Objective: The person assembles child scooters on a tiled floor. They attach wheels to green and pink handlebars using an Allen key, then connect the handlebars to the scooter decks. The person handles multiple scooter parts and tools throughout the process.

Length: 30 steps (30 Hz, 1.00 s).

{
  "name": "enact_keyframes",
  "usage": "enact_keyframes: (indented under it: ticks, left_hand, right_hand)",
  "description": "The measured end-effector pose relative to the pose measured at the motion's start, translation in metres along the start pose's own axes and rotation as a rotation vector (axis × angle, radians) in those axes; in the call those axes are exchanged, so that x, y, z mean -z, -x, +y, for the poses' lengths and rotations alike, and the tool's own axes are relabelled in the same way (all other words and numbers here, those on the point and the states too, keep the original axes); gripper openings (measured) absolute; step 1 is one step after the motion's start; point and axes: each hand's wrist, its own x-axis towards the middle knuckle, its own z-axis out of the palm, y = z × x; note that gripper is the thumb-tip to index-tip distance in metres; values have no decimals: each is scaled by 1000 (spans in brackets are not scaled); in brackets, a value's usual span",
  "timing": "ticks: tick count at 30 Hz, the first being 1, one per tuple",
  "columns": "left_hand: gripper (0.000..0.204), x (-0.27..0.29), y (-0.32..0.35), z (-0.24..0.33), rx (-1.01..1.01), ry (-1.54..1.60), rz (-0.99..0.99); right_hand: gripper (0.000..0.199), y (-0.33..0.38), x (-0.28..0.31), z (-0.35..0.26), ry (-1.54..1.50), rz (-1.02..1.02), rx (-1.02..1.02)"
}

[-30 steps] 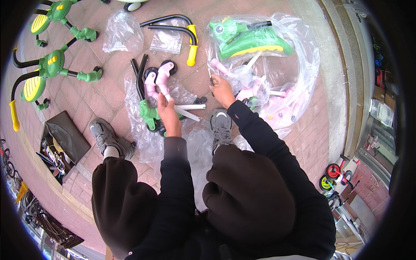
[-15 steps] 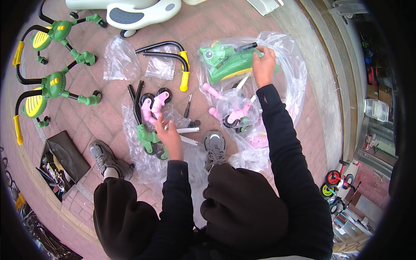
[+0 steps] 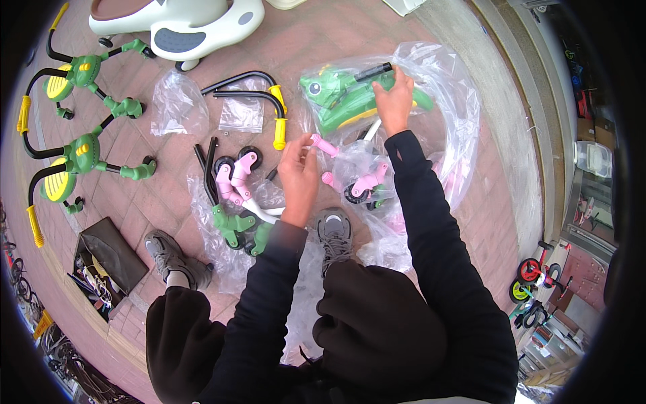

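My right hand (image 3: pixel 395 97) is closed around the end of a short black tube (image 3: pixel 372 72), over a clear plastic bag. Inside that bag lies a green frog-like ride-on body (image 3: pixel 346 104) with a big eye and a yellow lower edge. My left hand (image 3: pixel 299 168) is above the ground, fingers bent and apart. Its fingertips are close to a pink handle grip (image 3: pixel 326 145); whether they touch cannot be told. A pink caster part (image 3: pixel 370 180) sits under plastic nearby. Left of my left hand lie a pink leg with black wheels (image 3: pixel 237 175) and a green leg piece (image 3: pixel 231 225).
Two black bent handlebars with yellow grips (image 3: pixel 279 131) lie farther off, beside a flat plastic bag (image 3: pixel 178 104). Green and yellow ride-on frames (image 3: pixel 84 151) stand at the left, near an opened dark tool case (image 3: pixel 114 256). A white ride-on toy (image 3: pixel 202 34) stands at the back.
My left hand has moved right and away from me, from the pink and green legs to the pink grip. My right hand stays at the black tube. The whole view has shifted slightly.
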Motion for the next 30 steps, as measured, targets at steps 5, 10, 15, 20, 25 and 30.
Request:
enact_keyframes:
  ticks: [5, 10, 15, 20, 25, 30]
  left_hand:
    - [38, -47, -44, 22, -288, -235, -280]
    - [49, -88, -73, 24, -524, -556, -401]
    - [53, -116, -92, 18, -543, -884, -512]
    - [49, -127, -104, 17, -666, -794, -569]
    - [32, -117, -104, 22, -731, -670, -590]
    - [11, -88, -110, 31, -792, -852, -655]
  right_hand:
    - [31, 1, -7, 11, 69, -53, -84]
    - [13, 4, -6, 25, -75, -67, -83]
    - [10, 12, 4, 43, -322, -97, -154]
    - [16, 22, 12, 52, -513, -148, -203]
    - [15, 24, 20, 38, -656, -179, -222]
    - [17, 28, 39, 2, -469, -184, 159]
